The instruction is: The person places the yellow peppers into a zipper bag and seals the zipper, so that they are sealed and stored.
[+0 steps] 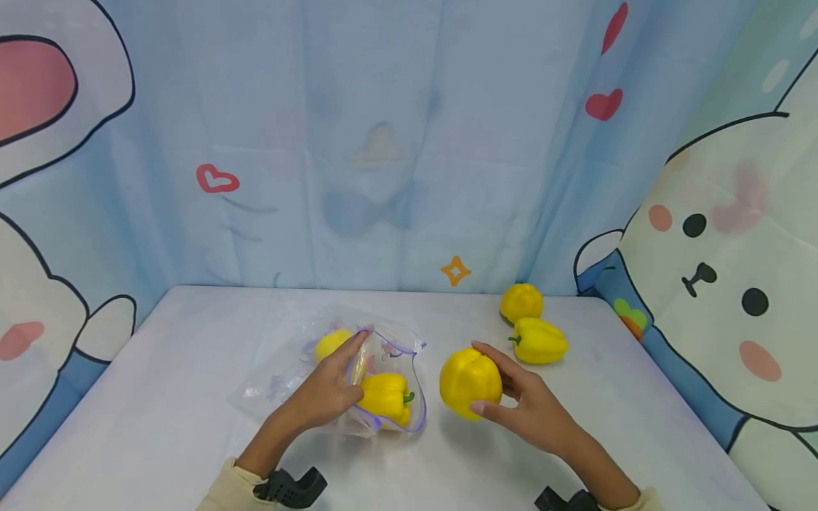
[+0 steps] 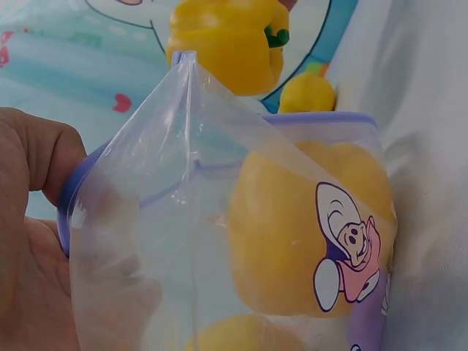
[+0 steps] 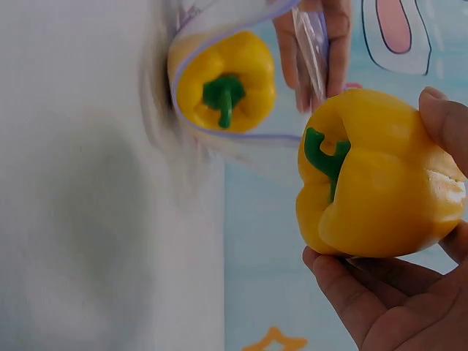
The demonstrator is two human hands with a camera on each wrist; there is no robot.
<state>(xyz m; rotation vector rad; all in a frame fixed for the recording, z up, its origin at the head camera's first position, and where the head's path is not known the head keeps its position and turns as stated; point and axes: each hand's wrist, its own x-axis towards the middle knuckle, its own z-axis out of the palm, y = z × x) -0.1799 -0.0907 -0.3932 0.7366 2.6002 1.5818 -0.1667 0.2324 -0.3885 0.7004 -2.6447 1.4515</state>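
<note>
A clear zip bag (image 1: 399, 359) with a purple-edged mouth lies on the table, its mouth spread toward the right. My left hand (image 1: 326, 387) grips the bag's rim, fingers at the upper edge and thumb at the lower side. Inside the mouth sits a yellow bell pepper (image 1: 386, 397) with a green stem; another yellow pepper (image 1: 331, 344) shows through the plastic deeper in. Just right of the opening, my right hand (image 1: 535, 404) holds a yellow bell pepper (image 3: 380, 175) between thumb and fingers, apart from the bag. Cartoon print (image 2: 344, 248) marks the bag's side.
Two more yellow peppers stand at the back right of the white table (image 1: 594, 440): one (image 1: 521, 303) near the far edge, the other (image 1: 540, 341) lying just in front of it. A blue cartoon curtain (image 1: 371, 142) hangs behind the table.
</note>
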